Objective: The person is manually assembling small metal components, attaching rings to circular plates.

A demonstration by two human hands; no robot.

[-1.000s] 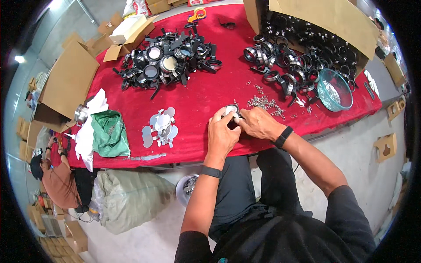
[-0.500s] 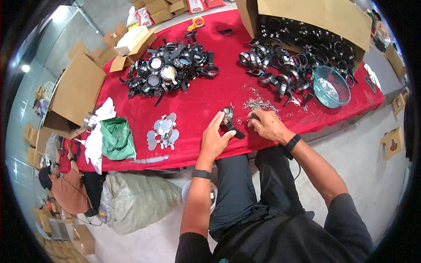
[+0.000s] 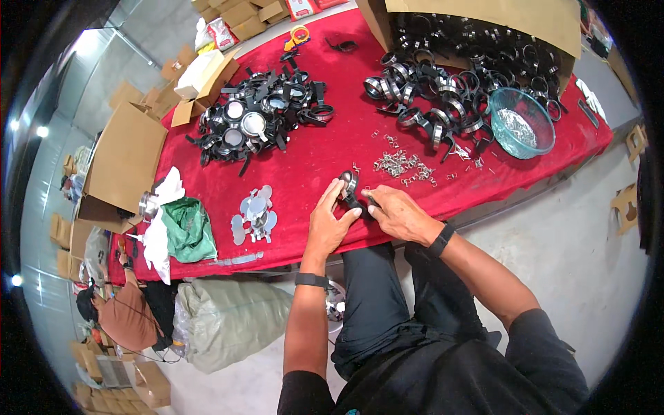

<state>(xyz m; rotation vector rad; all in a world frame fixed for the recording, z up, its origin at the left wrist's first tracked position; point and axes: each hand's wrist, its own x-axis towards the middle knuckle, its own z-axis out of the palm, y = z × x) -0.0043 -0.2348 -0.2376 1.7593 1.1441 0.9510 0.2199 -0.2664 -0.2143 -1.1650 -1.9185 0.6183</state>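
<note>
My left hand (image 3: 328, 223) is closed on a metal ring with a black handle (image 3: 350, 185), held just above the red cloth at the near edge. My right hand (image 3: 400, 216) has come up against the black handle, its thumb and fingers pinched together. Something small and dark shows at those fingertips, too small to name. Behind the hands lies a scatter of small bent metal clips (image 3: 395, 163). A pile of thin round grey discs (image 3: 257, 207) sits left of my left hand.
Black-handled rings form one heap (image 3: 266, 114) at the far left and another (image 3: 446, 104) before an open carton (image 3: 477, 8). A glass bowl (image 3: 522, 142) with small metal parts stands right. Green bag (image 3: 188, 232) at left; a person (image 3: 128, 315) works beyond a large sack (image 3: 235, 325).
My right hand has moved left, from beside the clips to the held ring's handle. My left hand has shifted slightly left and still holds the ring. The view has tilted a little.
</note>
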